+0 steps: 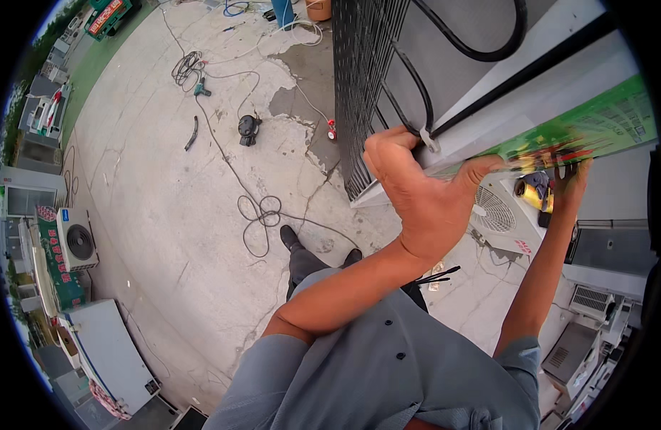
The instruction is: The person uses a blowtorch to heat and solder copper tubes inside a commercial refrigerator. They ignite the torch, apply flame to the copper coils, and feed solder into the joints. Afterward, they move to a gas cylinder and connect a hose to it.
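Note:
A tall refrigerator cabinet (459, 147) stands in front of me at the upper right. Its back carries a black wire condenser grille (366, 79) and bent black tubing (413, 82); a green printed panel (595, 125) covers another side. My left hand (420, 183) is closed over the cabinet's corner, its fingers curled beside a pale clip (428, 139) on the tubing and its thumb lying along the panel side. Farther right, my right hand (574, 183) grips the lower edge of the green panel, its fingertips partly out of sight.
A long cable (227, 161) with loops crosses the cracked concrete, near a green power tool (201, 87) and a black compressor-like part (249, 130). A white fan unit (499, 211) lies behind my arms. Old appliances, including an outdoor air-conditioner unit (78, 240), line both sides.

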Action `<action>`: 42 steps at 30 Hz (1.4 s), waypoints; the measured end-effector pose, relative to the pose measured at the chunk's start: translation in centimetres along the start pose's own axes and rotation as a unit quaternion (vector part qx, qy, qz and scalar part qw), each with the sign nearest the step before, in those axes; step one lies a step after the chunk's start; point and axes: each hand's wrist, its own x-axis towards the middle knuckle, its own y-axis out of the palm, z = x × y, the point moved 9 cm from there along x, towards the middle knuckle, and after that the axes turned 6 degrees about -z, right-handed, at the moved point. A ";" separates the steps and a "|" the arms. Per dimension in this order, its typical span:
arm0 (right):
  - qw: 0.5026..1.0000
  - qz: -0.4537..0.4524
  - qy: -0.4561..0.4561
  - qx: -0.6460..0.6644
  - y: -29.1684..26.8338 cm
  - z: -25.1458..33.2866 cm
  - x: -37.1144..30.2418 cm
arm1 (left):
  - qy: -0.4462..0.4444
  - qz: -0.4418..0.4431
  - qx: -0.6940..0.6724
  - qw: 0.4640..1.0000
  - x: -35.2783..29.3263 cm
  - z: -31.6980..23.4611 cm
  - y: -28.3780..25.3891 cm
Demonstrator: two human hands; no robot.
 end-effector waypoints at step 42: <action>0.901 -0.057 -0.224 -0.366 21.2 8.1 -35.9 | -0.156 0.302 -0.145 0.929 36.0 23.0 21.9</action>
